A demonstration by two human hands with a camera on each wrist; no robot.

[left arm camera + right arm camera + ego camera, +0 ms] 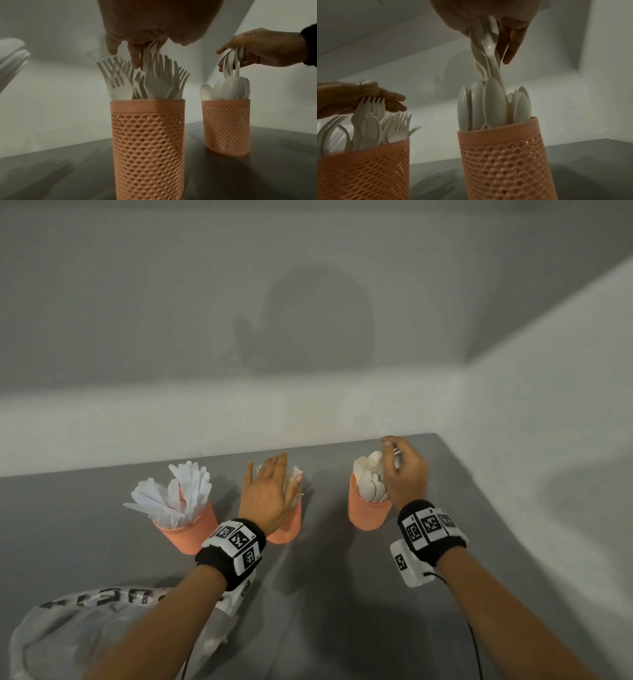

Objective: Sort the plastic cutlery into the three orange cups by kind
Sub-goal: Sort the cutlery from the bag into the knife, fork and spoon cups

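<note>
Three orange mesh cups stand in a row on the grey table (342,594). The left cup (188,530) holds white knives (185,491). My left hand (274,477) hovers over the middle cup (147,142), its straight fingers (392,100) resting on the tines of the forks (120,81) that stand in it. My right hand (399,463) is above the right cup (503,155) and pinches the handles of several spoons (488,56), whose bowls hang down among the spoons (229,88) in that cup.
A crumpled clear plastic bag (68,631) with black lettering lies at the near left under my left forearm. A pale wall runs close behind the cups. The table's right edge is just right of the spoon cup.
</note>
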